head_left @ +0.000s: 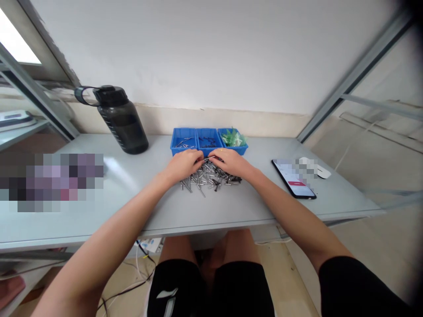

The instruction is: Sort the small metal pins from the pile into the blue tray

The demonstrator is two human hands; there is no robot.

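My left hand (185, 164) and my right hand (232, 162) are close together over a pile of loose metal screws (205, 176), fingers curled. A thin silver screw (209, 157) spans the gap between the fingertips. My right hand pinches one end; the left fingers are closed at the other, and what they grip is partly hidden. Silver pieces lie mostly at the pile's left, darker ones at its right. Just behind stand three blue bins: the left bin (172, 143) holds a few silver screws, the middle bin (209, 150) dark ones, the right bin (245, 150) green and whitish pieces.
A dark water bottle (124, 123) stands at the back left of the grey table (211, 211). To the right lie a phone (292, 178) and a white, partly blurred object (322, 171). A pixelated patch covers the left side. Metal posts flank the table; a wall closes the back.
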